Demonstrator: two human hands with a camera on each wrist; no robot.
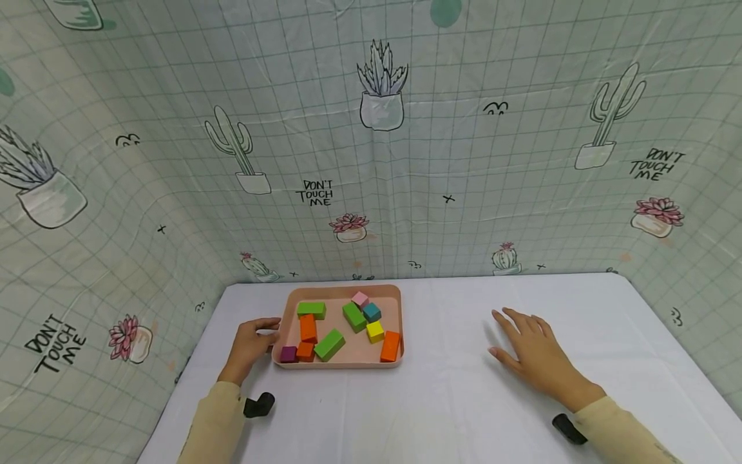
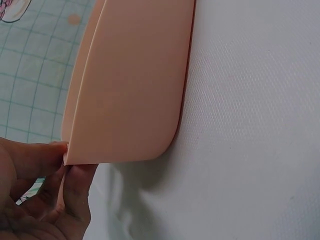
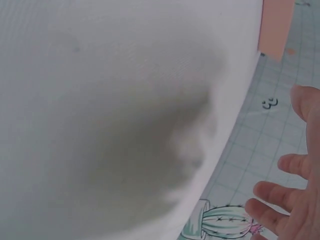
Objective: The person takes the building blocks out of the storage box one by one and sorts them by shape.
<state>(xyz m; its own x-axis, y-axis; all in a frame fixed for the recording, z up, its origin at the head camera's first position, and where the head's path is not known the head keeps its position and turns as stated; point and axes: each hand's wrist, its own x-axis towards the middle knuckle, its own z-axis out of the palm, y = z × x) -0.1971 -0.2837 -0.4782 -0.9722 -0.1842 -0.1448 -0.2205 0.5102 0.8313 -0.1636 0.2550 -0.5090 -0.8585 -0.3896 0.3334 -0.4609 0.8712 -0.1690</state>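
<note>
Head view: one pink tray [image 1: 359, 352] of coloured blocks [image 1: 330, 345], left side of white table [image 1: 452, 412]. Left hand [image 1: 250, 343]: pinching tray's left rim. Right hand [image 1: 532, 356]: spread, empty, above table. Step, apparently: tray handling; next move likely needs a level, steady grip.

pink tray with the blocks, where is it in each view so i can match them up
Head: the tray sits left of centre, below mid-height, beside the left hand.
Left wrist: tray upper left of centre, cut off by the top edge.
Right wrist: only part, at top right.
Shared landmark: the grid-lined cloth.
</note>
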